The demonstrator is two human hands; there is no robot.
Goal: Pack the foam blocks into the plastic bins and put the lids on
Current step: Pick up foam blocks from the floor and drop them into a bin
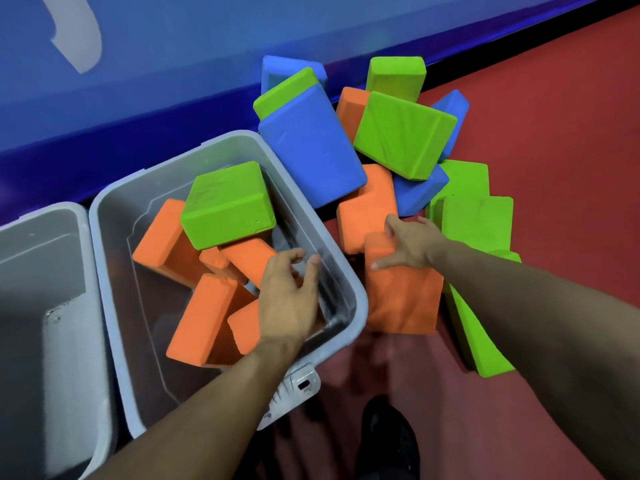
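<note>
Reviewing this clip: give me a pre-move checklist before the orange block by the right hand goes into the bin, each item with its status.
1. Right hand on the orange block: ok, fingers lie over its top edge.
2. Grip closed: cannot tell, underside hidden.
3. Room in the bin: ok, blocks lie loose with gaps.
4. Left hand out of the drop path: not ok, it is open inside the bin.
5. Second bin: ok, no blocks visible in it.
6. Lids at hand: cannot tell, none seen.
</note>
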